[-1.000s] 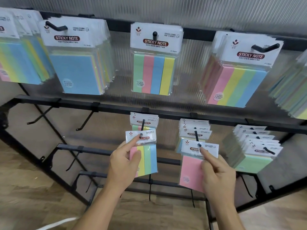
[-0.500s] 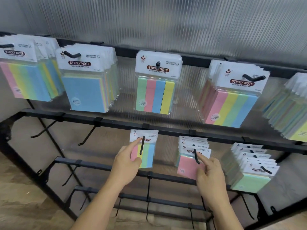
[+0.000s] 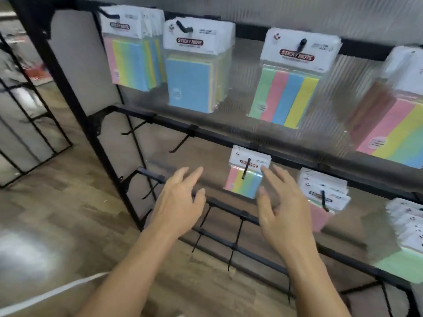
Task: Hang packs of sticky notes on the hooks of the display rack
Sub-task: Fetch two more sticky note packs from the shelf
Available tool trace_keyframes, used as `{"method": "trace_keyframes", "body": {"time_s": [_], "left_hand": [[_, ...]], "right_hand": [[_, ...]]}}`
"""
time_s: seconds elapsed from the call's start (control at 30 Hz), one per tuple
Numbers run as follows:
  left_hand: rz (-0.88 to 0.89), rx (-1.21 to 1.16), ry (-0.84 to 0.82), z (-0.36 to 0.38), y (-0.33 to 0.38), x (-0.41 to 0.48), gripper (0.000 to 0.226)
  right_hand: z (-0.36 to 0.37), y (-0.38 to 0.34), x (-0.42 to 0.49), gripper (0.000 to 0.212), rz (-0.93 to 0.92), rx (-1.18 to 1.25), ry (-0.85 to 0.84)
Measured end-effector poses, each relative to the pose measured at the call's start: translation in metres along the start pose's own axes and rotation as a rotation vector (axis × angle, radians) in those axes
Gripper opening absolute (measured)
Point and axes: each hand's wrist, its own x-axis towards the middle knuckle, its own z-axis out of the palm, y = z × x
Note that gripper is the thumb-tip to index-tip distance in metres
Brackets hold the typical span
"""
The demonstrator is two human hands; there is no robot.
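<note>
A striped pack of sticky notes (image 3: 246,179) hangs on a middle-row hook (image 3: 246,168) of the black display rack (image 3: 212,135). My left hand (image 3: 180,202) hovers with spread fingers, left of that pack and apart from it, holding nothing. My right hand (image 3: 282,204) is also spread and holds nothing; its fingertips lie just beside the pack's right edge. To the right, a stack of pink packs (image 3: 322,197) hangs on the neighbouring hook. The view is motion-blurred.
Two bare hooks (image 3: 180,143) stick out of the middle bar at left. The top row carries full stacks of packs (image 3: 194,69). More white-headed packs (image 3: 409,227) hang far right. Lower bars with short hooks (image 3: 235,239) sit under my hands; wooden floor lies at left.
Both hands have let go of the hung packs and drawn back with fingers spread. The view has swung left, so the rack now sits further right.
</note>
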Motion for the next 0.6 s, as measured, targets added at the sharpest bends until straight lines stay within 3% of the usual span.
{"method": "trace_keyframes", "body": {"time_s": [0.17, 0.37, 0.6], "left_hand": [[-0.148, 0.112, 0.096, -0.041, -0.059, -0.035, 0.054], [-0.338, 0.110, 0.164, -0.088, -0.136, -0.058, 0.056], [-0.455, 0.162, 0.198, -0.161, -0.237, -0.064, 0.055]], "right_hand": [[0.071, -0.034, -0.005, 0.049, -0.121, -0.142, -0.310], [0.133, -0.094, -0.002, 0.047, -0.085, -0.094, -0.139], [0.259, -0.195, -0.015, 0.049, -0.303, -0.070, -0.601]]}}
